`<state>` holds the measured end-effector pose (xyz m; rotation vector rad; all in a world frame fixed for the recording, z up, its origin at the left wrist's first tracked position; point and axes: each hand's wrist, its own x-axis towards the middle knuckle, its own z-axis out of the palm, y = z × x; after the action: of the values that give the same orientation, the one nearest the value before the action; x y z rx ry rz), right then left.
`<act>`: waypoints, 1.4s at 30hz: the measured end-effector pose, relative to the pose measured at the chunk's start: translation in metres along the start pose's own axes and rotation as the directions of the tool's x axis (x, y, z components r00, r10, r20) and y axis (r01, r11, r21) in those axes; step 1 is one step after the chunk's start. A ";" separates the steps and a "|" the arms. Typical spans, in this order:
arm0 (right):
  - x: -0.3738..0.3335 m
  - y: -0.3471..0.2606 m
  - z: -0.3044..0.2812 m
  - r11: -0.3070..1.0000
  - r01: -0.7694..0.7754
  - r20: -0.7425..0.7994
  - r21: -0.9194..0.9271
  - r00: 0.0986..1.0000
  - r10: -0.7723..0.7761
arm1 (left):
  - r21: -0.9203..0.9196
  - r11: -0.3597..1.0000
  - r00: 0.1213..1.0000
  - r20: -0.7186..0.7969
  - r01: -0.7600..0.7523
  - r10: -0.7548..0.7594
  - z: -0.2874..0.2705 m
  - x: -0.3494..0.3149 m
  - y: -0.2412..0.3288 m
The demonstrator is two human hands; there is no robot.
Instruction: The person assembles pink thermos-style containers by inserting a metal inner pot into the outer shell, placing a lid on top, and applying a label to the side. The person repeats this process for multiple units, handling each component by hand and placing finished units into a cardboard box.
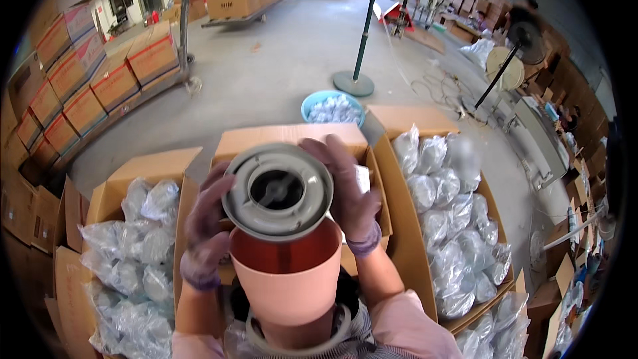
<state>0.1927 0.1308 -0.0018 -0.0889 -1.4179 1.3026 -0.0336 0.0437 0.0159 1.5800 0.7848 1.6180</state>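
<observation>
A grey round plastic part [279, 225], ringed, with a dark round centre, is at the far rim of a pink tapered shell [286, 286]. The shell stands upright close in front of me, its reddish inside showing in the gap below the grey part. My left hand [205, 226], in a purple glove, curves around the left side of the grey part. Gloved the same way, my right hand [349, 189] has its fingers along the part's right and far edge. Beneath the shell, a pale curved ring [342, 324] shows partly; what supports it is hidden.
Open cartons of clear-wrapped pieces stand at left [133, 246] and right [458, 226]. Beyond the middle carton [286, 134] are a blue basin [308, 108] of pale pieces and a standing fan [359, 60]. Stacked boxes [86, 86] line the left; a person [525, 13] is far right.
</observation>
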 end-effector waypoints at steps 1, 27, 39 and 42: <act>0.010 -0.009 0.002 0.917 0.003 0.036 -0.398 0.999 0.013 | -0.189 0.977 0.995 -0.016 -0.095 0.094 0.006 0.006 -0.016; -0.009 0.090 -0.067 0.942 -0.314 -0.153 -0.115 0.943 0.296 | 0.506 0.750 0.902 0.307 -0.425 0.304 0.011 0.028 -0.154; 0.005 0.063 -0.045 0.719 -0.212 0.002 -0.662 0.959 0.285 | 0.280 0.960 0.984 0.160 0.026 -0.074 0.029 0.023 -0.143; 0.009 0.075 -0.069 0.736 0.031 0.295 -0.677 0.927 0.232 | 0.626 0.553 0.833 0.463 -0.550 0.304 0.002 0.016 -0.162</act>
<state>0.1956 0.2087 -0.0673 -0.4399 -2.1948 0.8437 -0.0176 0.1460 -0.1099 2.7446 1.0062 1.3509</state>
